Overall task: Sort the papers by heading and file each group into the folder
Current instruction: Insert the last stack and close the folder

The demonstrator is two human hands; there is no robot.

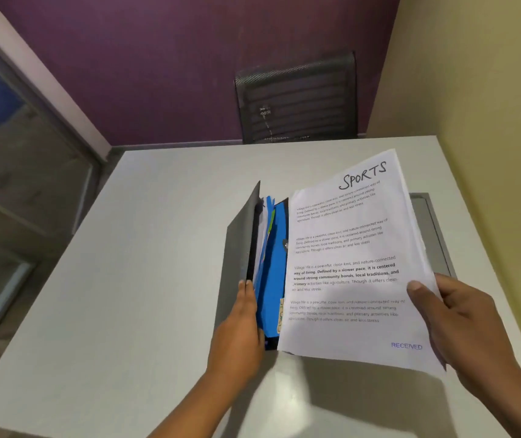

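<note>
A stack of white papers, its top sheet headed "SPORTS" and stamped "RECEIVED", is held above the table. My right hand grips its right edge, thumb on top. To its left a grey expanding folder stands open, with blue dividers and a few white sheets inside. My left hand holds the folder's grey front cover near its lower edge, keeping the pockets spread apart. The papers' left edge overlaps the folder's blue section.
The white table carries a grey flap or panel under the papers at the right. A black mesh chair stands behind the far edge. A yellow wall runs close on the right, a glass partition on the left.
</note>
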